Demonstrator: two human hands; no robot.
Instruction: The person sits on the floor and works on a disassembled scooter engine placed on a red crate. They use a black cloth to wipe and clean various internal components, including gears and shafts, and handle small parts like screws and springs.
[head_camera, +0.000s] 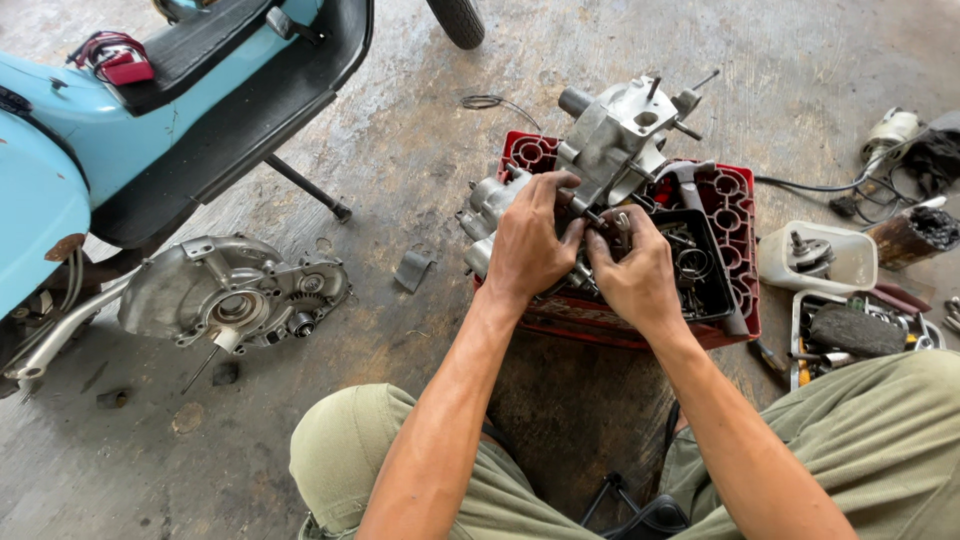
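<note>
Fingers: both sets curl tight onto the middle of the bare grey cast-metal engine case (600, 150); the left hand (527, 245) has its thumb and fingers pressed around the case's near edge, and the right hand (632, 272) pinches a small dark part against the case, too hidden to name.
Far left: a pale blue scooter body with black floor trim (120, 130) stands on its stand, and a red-and-black bundle (112, 57) lies on its floorboard.
Left, on the floor: a separate grey engine side cover with exposed gears and shaft (235, 290) lies flat on the stained concrete floor (420, 120), well apart from the hands.
Centre: the engine case rests tilted on a red plastic bottle crate (728, 215), with studs sticking out of its far end.
In the crate: a black tray of loose rings and small metal parts (695, 270) sits just beside the right hand.
Right: a white plastic tub holding a round metal part (820, 258), and nearer, a tray of hand tools (860, 330).
Far right: a tangle of black cables and a small motor-like unit (890, 135).
Progress, judged: the engine is out of the scooter and split, one half set aside; the case in hand is bare on top, with many loose parts yet unfitted, so the job looks about midway.
</note>
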